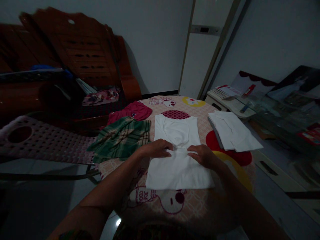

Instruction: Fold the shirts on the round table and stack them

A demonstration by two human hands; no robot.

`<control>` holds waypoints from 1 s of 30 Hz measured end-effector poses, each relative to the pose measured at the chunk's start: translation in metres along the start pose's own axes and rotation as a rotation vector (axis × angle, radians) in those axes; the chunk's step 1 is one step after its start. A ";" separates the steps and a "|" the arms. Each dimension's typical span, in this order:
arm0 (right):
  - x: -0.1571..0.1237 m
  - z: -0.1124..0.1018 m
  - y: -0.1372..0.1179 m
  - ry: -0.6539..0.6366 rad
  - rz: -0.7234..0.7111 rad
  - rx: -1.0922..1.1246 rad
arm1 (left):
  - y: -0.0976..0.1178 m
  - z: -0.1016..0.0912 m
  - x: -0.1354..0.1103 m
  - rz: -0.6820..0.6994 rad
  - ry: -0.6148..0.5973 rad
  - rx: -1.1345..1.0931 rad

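Note:
A white shirt (178,171) lies flat on the round table, with its neckline toward the far side and its sides turned in. My left hand (160,148) is closed on the fabric at the left of a crosswise ridge near the shirt's middle. At the right end of that ridge, my right hand (203,156) also pinches the cloth between thumb and fingers. To the left lie a green plaid garment (125,136) and a crumpled red garment (138,111). Folded white clothes (232,130) form a small stack at the right.
A patterned tablecloth (195,203) covers the table. Beside it on the left stands a pink woven chair (55,140), with a carved wooden chair (85,56) behind. Along the right side is a glass-topped cabinet (272,113) with papers (226,91).

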State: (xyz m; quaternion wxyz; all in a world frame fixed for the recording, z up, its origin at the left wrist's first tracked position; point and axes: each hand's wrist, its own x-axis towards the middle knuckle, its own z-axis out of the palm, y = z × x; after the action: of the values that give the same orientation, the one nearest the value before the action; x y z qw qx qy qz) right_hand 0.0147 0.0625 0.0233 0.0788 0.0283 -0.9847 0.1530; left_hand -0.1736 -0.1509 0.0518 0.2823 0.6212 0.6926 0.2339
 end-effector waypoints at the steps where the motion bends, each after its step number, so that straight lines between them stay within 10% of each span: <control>1: 0.003 -0.008 -0.001 -0.007 -0.001 0.014 | 0.002 -0.005 0.000 0.016 0.009 -0.021; 9: 0.066 -0.073 0.012 0.018 0.054 -0.056 | -0.016 -0.070 0.030 -0.066 0.315 0.040; 16: 0.117 -0.040 0.034 -0.026 0.207 -0.236 | -0.061 -0.068 0.074 -0.294 0.436 0.178; 25: 0.150 -0.058 0.059 -0.085 0.205 -0.323 | -0.063 -0.100 0.084 -0.253 0.304 0.441; 30: 0.162 -0.025 0.059 -0.087 0.323 -0.427 | -0.076 -0.084 0.106 -0.421 0.303 0.549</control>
State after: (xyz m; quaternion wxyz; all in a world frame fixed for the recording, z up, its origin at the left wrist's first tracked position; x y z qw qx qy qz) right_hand -0.1464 0.1206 0.0560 0.0150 -0.1398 -0.9889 -0.0487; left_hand -0.2936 -0.0521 0.0510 0.0416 0.4760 0.8760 0.0658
